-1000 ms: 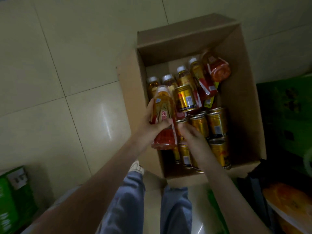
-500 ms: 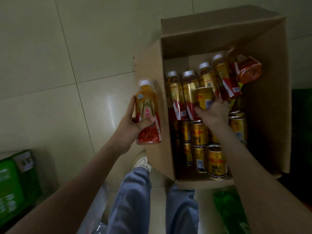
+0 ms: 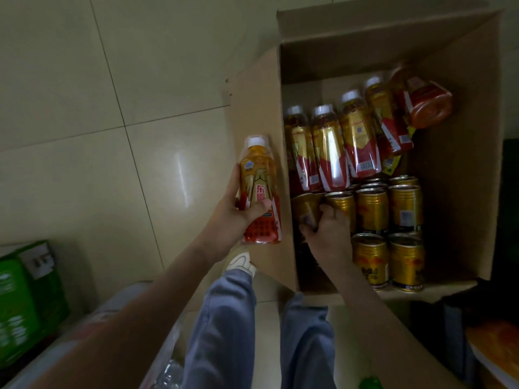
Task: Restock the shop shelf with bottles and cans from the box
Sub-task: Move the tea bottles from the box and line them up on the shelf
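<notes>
Left hand (image 3: 234, 217) at centre frame, outside the cardboard box (image 3: 257, 108). Grips an orange drink bottle (image 3: 259, 189) around its lower half, thumb across the red label, fingers behind. Holds it upright, white cap on top, just beside the box's left wall and above the pale floor tiles (image 3: 98, 108).

Right hand (image 3: 327, 234) just right of centre, reaching down inside the box. Curls around a gold can (image 3: 307, 207) tilted toward the left wall, thumb on one side and fingers on the other.

Inside the box, upper half: a row of matching bottles (image 3: 328, 153) lying side by side, white caps pointing to the top of the frame. One more tipped bottle (image 3: 425, 99) in the upper right of the box, base toward the camera. Lower half: upright cans (image 3: 373, 210) packed in rows, touching one another, to the right of the gripped can.

Bottom centre: two legs in blue jeans (image 3: 224, 332) and a white shoe (image 3: 241, 262) near the box's lower left corner. Lower left edge: green packs (image 3: 25, 299). Lower right corner: something orange, too dark to identify.
</notes>
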A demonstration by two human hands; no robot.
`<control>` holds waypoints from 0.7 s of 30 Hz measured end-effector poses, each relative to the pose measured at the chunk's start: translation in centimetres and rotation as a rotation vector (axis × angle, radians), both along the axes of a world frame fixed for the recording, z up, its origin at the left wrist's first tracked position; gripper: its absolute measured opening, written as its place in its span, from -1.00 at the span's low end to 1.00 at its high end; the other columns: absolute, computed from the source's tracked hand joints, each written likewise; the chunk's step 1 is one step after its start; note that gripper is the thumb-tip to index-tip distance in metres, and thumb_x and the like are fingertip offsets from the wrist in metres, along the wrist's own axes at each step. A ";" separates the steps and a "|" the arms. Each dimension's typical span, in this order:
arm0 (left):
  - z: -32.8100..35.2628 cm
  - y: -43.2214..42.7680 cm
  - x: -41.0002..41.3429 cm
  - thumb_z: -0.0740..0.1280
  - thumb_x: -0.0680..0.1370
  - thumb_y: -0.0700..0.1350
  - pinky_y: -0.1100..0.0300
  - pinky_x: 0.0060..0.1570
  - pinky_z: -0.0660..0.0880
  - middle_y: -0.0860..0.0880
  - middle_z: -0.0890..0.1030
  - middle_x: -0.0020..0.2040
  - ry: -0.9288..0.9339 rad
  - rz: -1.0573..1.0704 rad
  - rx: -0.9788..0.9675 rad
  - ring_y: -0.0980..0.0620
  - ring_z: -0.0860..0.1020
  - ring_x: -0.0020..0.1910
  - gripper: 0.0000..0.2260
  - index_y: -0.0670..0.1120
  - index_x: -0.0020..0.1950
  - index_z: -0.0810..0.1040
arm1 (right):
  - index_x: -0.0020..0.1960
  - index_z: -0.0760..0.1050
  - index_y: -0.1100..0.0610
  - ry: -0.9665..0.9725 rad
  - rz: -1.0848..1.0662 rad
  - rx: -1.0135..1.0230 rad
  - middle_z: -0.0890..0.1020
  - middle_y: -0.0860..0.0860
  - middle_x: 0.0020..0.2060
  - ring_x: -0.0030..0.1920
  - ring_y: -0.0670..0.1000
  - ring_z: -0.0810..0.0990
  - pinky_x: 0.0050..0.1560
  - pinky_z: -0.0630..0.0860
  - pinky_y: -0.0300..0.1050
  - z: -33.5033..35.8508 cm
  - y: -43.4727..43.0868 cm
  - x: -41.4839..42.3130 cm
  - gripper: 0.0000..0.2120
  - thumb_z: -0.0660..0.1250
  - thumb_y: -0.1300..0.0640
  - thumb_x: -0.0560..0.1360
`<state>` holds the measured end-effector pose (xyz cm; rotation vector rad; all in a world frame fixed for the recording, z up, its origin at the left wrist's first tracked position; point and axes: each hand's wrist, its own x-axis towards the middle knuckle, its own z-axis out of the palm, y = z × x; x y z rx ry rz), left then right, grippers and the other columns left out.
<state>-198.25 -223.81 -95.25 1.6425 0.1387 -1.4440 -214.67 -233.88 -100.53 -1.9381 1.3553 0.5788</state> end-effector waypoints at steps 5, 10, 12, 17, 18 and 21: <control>-0.2 -1.1 0.5 0.37 0.50 -0.19 0.14 -0.01 0.60 -0.01 0.54 0.25 -0.037 0.041 -0.018 0.01 0.57 0.19 -0.21 0.24 0.53 -0.02 | 0.36 0.40 0.20 -0.148 0.119 -0.224 0.48 0.14 0.25 0.29 0.13 0.37 0.28 0.37 -0.01 0.2 -2.6 1.1 -0.62 0.25 0.19 0.55; -0.1 -3.1 0.7 0.40 0.41 -0.06 0.12 -0.03 0.61 0.01 0.53 0.27 -0.105 0.110 -0.051 0.04 0.57 0.19 -0.18 0.28 0.52 0.00 | 0.49 0.21 0.11 -0.108 0.070 -0.325 0.37 0.19 0.35 0.35 0.19 0.29 0.34 0.29 0.08 -1.2 -9.6 2.2 -0.46 0.27 0.19 0.55; -0.4 -4.5 -0.1 0.40 0.47 -0.11 0.21 -0.18 0.60 0.07 0.55 0.21 -0.110 0.158 -0.051 0.08 0.59 0.13 -0.23 0.29 0.50 0.03 | 0.53 0.10 0.06 -0.024 0.061 -0.210 0.30 0.23 0.39 0.37 0.26 0.27 0.35 0.29 0.17 -3.3 -12.3 1.8 -0.36 0.31 0.13 0.53; -1.0 -5.9 -0.7 0.34 0.54 -0.20 0.25 -0.27 0.57 0.12 0.53 0.19 -0.119 0.268 -0.055 0.14 0.59 0.05 -0.31 0.23 0.51 0.05 | 0.56 -0.15 -0.09 -0.051 -0.010 0.083 0.14 0.25 0.46 0.43 0.30 0.21 0.36 0.27 0.22 -5.1 -14.7 0.8 -0.03 0.48 0.10 0.43; -1.1 -5.9 -0.5 0.33 0.55 -0.20 0.26 -0.27 0.57 0.13 0.53 0.17 -0.119 0.265 -0.058 0.16 0.60 0.03 -0.28 0.23 0.53 0.01 | 0.56 -0.15 -0.08 -0.056 -0.018 0.075 0.13 0.25 0.46 0.44 0.30 0.20 0.36 0.26 0.22 -5.3 -14.7 0.8 0.01 0.50 0.09 0.40; -1.2 -5.8 0.0 0.33 0.55 -0.20 0.29 -0.25 0.57 0.11 0.53 0.18 -0.151 0.231 -0.058 0.19 0.61 0.02 -0.26 0.22 0.54 -0.04 | 0.55 -0.19 -0.12 -0.059 -0.035 0.041 0.08 0.25 0.48 0.46 0.32 0.13 0.38 0.22 0.32 -5.8 -15.0 0.8 0.09 0.54 0.05 0.34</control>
